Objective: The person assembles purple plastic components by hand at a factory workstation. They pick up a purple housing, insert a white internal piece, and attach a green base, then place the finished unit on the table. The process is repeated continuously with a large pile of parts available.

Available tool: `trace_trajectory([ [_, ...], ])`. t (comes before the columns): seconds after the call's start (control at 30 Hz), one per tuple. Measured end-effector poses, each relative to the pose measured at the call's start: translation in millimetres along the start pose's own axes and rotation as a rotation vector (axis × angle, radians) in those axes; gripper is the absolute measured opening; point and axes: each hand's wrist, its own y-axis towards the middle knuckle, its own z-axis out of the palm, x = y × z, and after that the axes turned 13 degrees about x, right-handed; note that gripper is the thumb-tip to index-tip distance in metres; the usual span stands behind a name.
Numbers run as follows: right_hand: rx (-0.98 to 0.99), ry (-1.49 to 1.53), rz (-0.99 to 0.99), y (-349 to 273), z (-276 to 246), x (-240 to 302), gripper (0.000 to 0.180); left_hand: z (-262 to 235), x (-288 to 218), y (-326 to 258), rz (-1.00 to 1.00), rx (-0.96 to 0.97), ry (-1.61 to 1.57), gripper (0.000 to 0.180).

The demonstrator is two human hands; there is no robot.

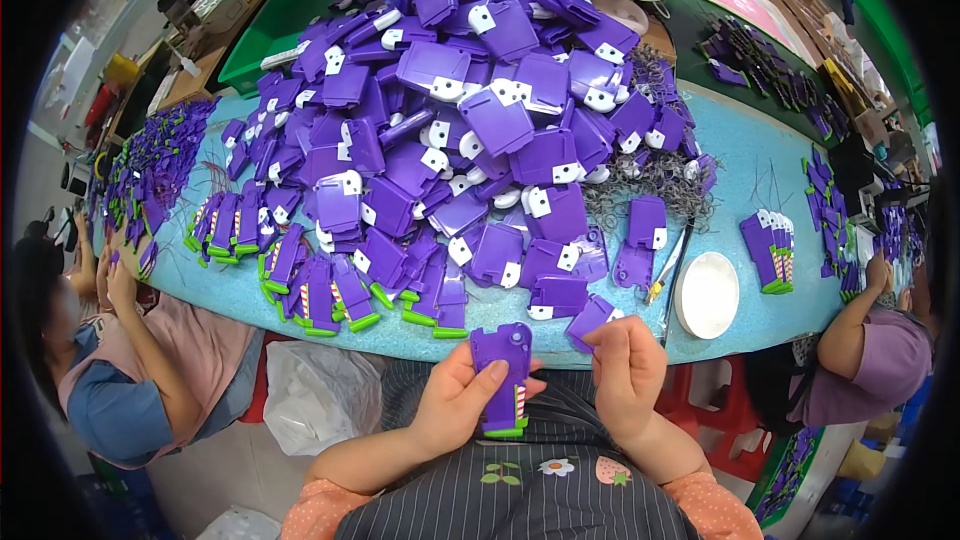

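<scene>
My left hand (445, 405) is closed around a purple plastic casing (503, 360) with a green foot and a red-and-white striped strip, held upright over my lap at the table's front edge. To its right, my right hand (630, 380) is raised with thumb and fingertips pinched together. Whatever sits in that pinch is too small to make out. Just beyond the right hand lies a loose purple piece (592, 320). A big heap of purple casings with white corner pieces (500, 120) covers the middle of the table.
Rows of green-footed casings (330, 300) lie left of the heap. A tangle of thin grey wires (640, 185) lies to its right. Nearer are a white round dish (707, 295) and a slim tool (676, 265). Farther right stands a casing bundle (770, 250). Co-workers sit on both sides.
</scene>
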Motion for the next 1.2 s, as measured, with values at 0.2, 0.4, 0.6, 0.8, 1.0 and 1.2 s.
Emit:
trace_trajectory([
  [0.2,0.060,-0.110,0.003,1.6,4.4,-10.1,0.010,15.5,-2.5,-1.8,0.195,0.263,0.276,0.036],
  [0.4,0.021,-0.150,-0.080,-5.0,3.0,-9.8,0.011,15.9,-1.6,6.3,0.082,0.413,0.076,0.041],
  [0.6,0.091,-0.254,-0.145,-20.6,-8.1,-11.2,0.005,2.8,10.1,7.1,0.004,0.271,-0.054,0.037],
  [0.8,0.148,-0.381,-0.246,-13.6,-11.9,-0.4,0.007,7.6,12.2,11.1,0.023,0.095,-0.001,0.031],
  [1.0,0.166,-0.473,-0.221,-1.6,-6.3,5.5,0.008,15.8,8.0,7.7,0.085,0.097,0.124,0.032],
  [1.2,0.142,-0.427,-0.103,-5.4,-5.2,4.9,0.008,9.4,16.9,4.1,0.127,0.069,0.405,0.031],
])
